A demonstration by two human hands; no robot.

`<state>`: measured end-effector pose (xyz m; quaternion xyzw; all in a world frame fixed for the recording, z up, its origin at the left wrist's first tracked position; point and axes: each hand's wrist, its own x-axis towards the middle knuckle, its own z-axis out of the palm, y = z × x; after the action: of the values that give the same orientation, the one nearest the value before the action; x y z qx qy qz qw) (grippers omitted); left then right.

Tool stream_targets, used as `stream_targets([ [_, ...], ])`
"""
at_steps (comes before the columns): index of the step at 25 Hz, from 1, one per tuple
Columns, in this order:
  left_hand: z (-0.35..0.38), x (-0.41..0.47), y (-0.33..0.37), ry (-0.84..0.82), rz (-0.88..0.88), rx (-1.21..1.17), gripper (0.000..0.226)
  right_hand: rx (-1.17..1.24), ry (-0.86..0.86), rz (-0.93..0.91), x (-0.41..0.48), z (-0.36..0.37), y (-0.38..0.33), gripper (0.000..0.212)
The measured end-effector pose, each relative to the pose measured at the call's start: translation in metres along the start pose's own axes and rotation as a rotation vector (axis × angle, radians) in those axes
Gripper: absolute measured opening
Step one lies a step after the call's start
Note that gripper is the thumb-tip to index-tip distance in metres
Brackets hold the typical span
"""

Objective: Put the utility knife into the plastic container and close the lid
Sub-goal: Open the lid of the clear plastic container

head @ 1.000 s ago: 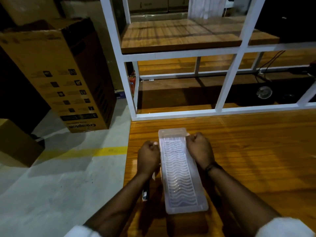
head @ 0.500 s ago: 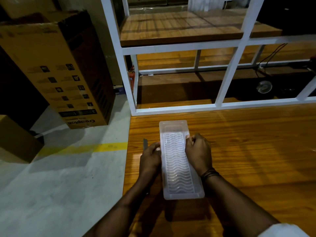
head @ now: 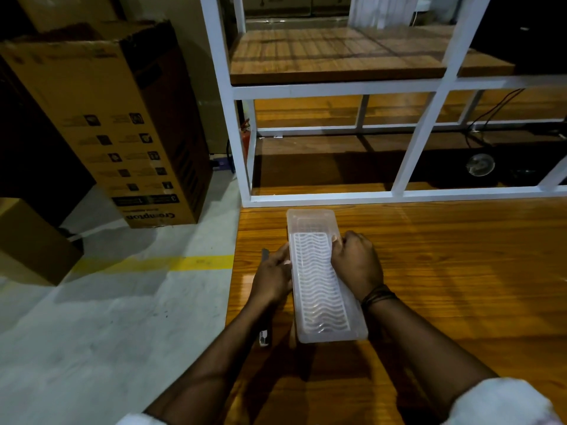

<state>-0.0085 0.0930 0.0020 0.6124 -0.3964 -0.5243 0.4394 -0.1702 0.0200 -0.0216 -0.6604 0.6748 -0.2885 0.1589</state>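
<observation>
A long translucent plastic container (head: 319, 289) with a wavy-ribbed top lies lengthwise on the wooden table (head: 445, 271), near its left edge. My left hand (head: 273, 279) presses its fingers against the container's left side. My right hand (head: 357, 265) grips the right side near the far end. The dark utility knife (head: 264, 337) lies on the table along the left of the container. My left hand and forearm cover most of the knife. Only its two ends show.
A white metal frame (head: 337, 197) with wooden shelves stands right behind the table. The table's left edge (head: 234, 271) drops to a grey floor with a yellow line. A tall cardboard box (head: 116, 124) and a smaller one (head: 30, 240) stand on the floor at left.
The container has come down from a raised tilt to lie flat on the table. My clenched fists have loosened to fingers along its sides. The knife's far end now shows.
</observation>
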Motion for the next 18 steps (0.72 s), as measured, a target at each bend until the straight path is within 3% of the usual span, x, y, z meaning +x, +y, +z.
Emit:
stream_targets([
  [5, -0.003, -0.024, -0.011, 0.088, -0.126, -0.112, 0.040, -0.055, -0.142, -0.043, -0.042, -0.023, 0.001, 0.045],
  [9, -0.007, -0.051, -0.025, -0.010, -0.150, -0.104, 0.044, -0.010, -0.264, 0.068, -0.072, -0.044, 0.010, 0.052],
  [18, -0.008, -0.052, -0.030, -0.053, -0.116, -0.094, 0.049, -0.081, -0.374, 0.043, -0.080, -0.049, -0.006, 0.061],
])
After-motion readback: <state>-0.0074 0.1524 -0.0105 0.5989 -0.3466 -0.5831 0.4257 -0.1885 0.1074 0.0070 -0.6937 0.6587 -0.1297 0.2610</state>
